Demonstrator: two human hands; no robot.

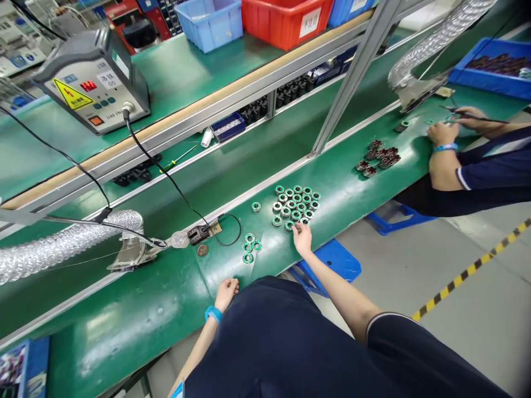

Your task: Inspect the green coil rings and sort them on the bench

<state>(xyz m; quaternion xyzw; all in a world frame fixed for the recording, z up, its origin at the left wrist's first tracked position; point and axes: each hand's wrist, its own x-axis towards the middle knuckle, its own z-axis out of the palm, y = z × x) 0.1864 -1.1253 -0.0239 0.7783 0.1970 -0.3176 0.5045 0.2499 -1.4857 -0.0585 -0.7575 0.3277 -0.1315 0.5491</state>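
Note:
My right hand (302, 239) is at the near edge of a cluster of ring-shaped metal parts with green circuit boards (296, 205). Its thumb and fingers pinch one ring-shaped part (289, 225), partly covered by the fingertips. Close to the bench's front edge, my left hand (227, 293) rests with its fingers curled in, and nothing shows in it. Between the hands and farther in lies a small group of similar ring-shaped parts (248, 247). A single ring-shaped part (256, 207) stands apart, left of the cluster.
Behind the left group are a black cable holder (198, 234) and a fume hose (124, 226). A soldering station (93, 83) sits on the upper shelf. To the right, a co-worker's hands (443, 132) work near brown-wound parts (377, 157). A blue stool (332, 265) is below the bench.

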